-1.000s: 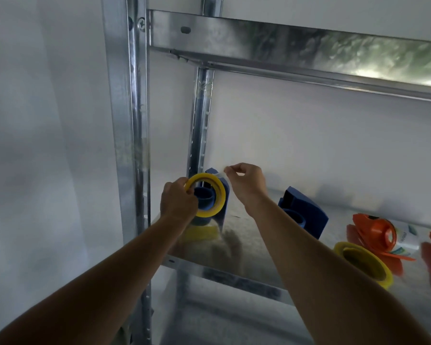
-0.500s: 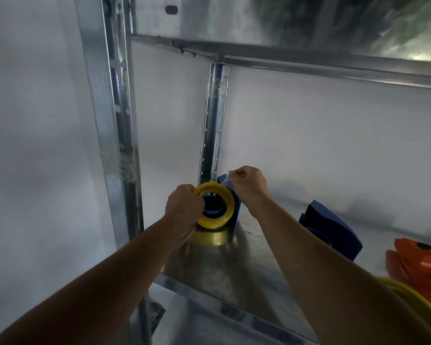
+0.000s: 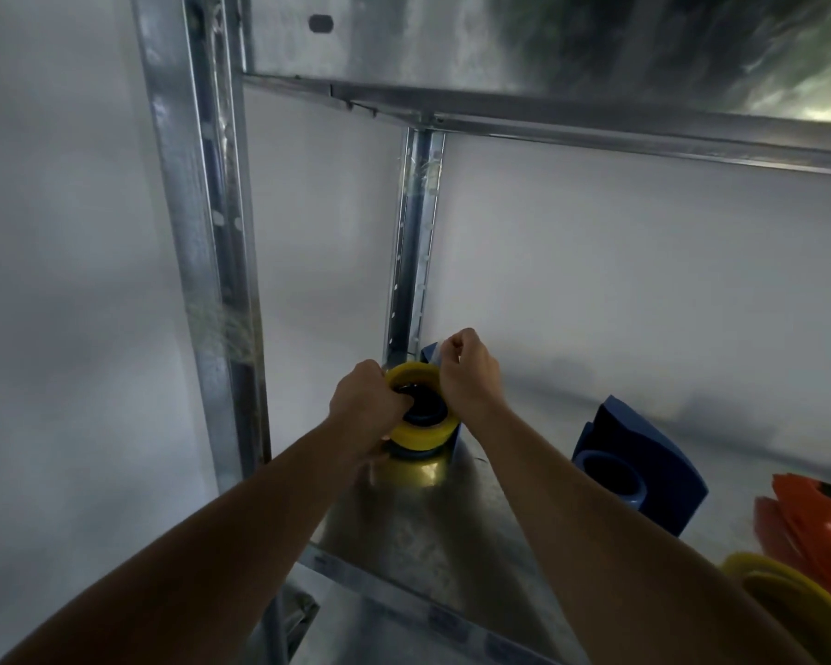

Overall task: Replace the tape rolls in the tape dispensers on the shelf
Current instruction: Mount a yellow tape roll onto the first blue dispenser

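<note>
A yellow tape roll (image 3: 423,431) sits on the round hub of a blue tape dispenser (image 3: 430,352) at the back left corner of the metal shelf (image 3: 404,530). My left hand (image 3: 363,405) grips the roll's left side, fingers reaching into its core. My right hand (image 3: 466,371) is pinched on the clear tape end, held at the dispenser's upper part. A second blue dispenser (image 3: 639,463) stands further right with a bare hub. Another yellow tape roll (image 3: 787,602) lies at the lower right.
An orange dispenser (image 3: 811,515) lies at the right edge. Steel uprights (image 3: 202,261) frame the shelf's left side and back corner, and an upper shelf (image 3: 548,50) hangs overhead. White walls close in behind and to the left.
The view has moved closer and to the left. My left hand has pushed the yellow roll further down over the hub, while my right hand keeps the tape end pinched near the dispenser's top.
</note>
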